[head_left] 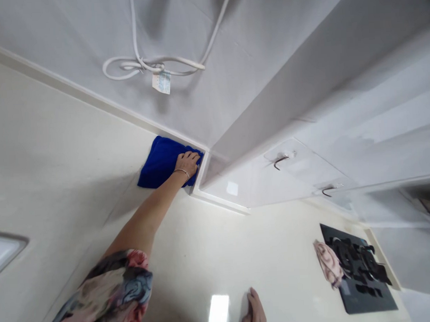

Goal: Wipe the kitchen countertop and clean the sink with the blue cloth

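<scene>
My left hand (187,164) presses down on a blue cloth (161,158) with bent fingers, wearing a thin bracelet at the wrist. The cloth lies spread on the pale countertop (190,247), pushed into the corner where the raised edge strip meets the wall. Its right end is bunched under my fingers. Low in the picture, my right hand (256,312) rests at the counter surface, its fingers stretched out and holding nothing visible. The rest of that hand is cut off by the frame.
A looped white cable (154,64) with a paper tag (161,82) hangs on the wall above. Metal hooks (282,161) stick out from the tiled wall to the right. A black glass hob (367,299) with a pinkish cloth (329,264) stands far right. A sink edge (21,243) shows at left.
</scene>
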The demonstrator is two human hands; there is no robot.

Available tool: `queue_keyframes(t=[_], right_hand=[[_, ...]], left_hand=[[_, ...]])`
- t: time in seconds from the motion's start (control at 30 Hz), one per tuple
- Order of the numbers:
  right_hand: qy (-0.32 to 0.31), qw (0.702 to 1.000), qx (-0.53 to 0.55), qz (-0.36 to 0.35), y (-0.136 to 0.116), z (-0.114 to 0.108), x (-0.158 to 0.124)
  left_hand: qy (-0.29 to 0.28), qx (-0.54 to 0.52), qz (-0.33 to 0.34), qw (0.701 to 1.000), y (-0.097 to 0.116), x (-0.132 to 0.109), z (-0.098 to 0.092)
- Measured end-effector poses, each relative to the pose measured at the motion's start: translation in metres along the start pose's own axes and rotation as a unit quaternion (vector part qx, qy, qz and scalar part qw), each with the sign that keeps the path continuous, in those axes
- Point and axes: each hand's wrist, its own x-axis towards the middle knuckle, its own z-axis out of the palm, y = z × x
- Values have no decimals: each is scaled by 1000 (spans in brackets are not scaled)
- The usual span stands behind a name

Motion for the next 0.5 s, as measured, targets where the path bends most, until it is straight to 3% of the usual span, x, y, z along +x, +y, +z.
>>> queue_keyframes(t=[0.13,0.33,0.5], right_hand=[[-17,1000,-12,-12,7,-1,-2],[-16,1000,-18,3,11,2,-9],[-14,999,-6,-45,24,6,-10]], left_hand=[[-24,-1,20,999,-2,-15,-8],[-37,6,44,998,1,-56,-22],[-29,7,45,999,5,-83,-26]])
